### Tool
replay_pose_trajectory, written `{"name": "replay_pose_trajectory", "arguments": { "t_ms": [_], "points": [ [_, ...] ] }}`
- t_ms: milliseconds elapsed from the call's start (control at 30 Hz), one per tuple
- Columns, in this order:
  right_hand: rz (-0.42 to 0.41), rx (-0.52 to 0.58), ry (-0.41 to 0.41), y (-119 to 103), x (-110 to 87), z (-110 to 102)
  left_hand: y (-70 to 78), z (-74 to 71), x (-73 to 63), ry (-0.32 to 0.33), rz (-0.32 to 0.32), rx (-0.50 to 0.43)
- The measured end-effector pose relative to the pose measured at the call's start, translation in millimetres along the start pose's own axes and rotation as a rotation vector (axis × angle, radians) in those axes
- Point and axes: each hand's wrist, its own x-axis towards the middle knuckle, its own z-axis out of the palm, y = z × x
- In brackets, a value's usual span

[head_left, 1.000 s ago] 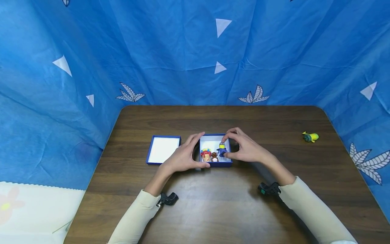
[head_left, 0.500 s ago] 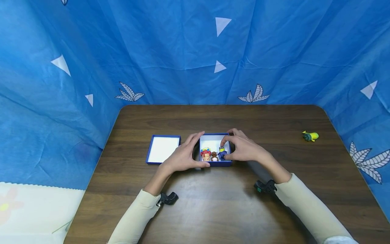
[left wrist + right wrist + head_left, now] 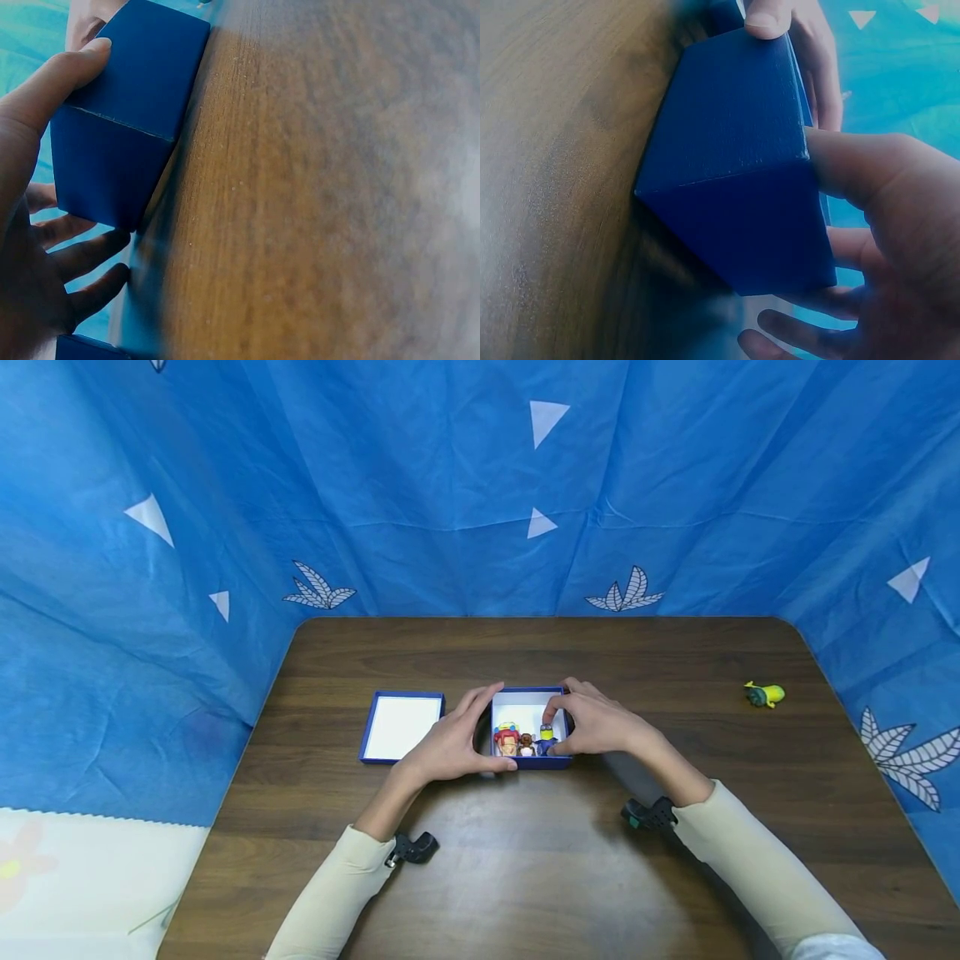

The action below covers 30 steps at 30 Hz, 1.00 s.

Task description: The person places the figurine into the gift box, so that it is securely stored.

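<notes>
A small blue box (image 3: pixel 534 763) with a white inside stands open-topped on the table. My left hand (image 3: pixel 450 745) holds its left end, the thumb on the front wall and the fingers spread by the far left side. In the left wrist view that thumb presses the box (image 3: pixel 142 75). My right hand (image 3: pixel 603 722) reaches in over the right wall, thumb and index finger pinching a toy figurine (image 3: pixel 546 740) with a yellow head and blue body. To its left sit a brown-and-white figurine (image 3: pixel 527 745) and a red one (image 3: pixel 507 741). The box wall (image 3: pixel 735 225) hides the pinching fingertips in the right wrist view.
A shallow blue-rimmed lid (image 3: pixel 402 727), white inside up, lies left of the box, close behind my left hand. Far to the right on the wooden table (image 3: pixel 525 860) is a yellow-and-green toy (image 3: pixel 765 696). A blue patterned cloth (image 3: pixel 465 485) hangs behind the table.
My right hand has moved slightly left and lowered the yellow-headed figurine deeper into the box, beside the brown one. The left hand keeps its hold on the box.
</notes>
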Motion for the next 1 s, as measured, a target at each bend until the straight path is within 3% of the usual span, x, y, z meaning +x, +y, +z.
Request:
{"name": "replay_pose_trajectory", "arguments": {
  "t_ms": [633,1000],
  "points": [
    [-0.061,0.060,0.036,8.4,-4.4,-1.5,-1.2,2.1,1.8,0.006,-0.002,0.015],
    [-0.179,0.254,0.214,31.2,-21.3,-8.0,0.6,1.5,0.6,0.001,-0.013,0.011]
  ]
}}
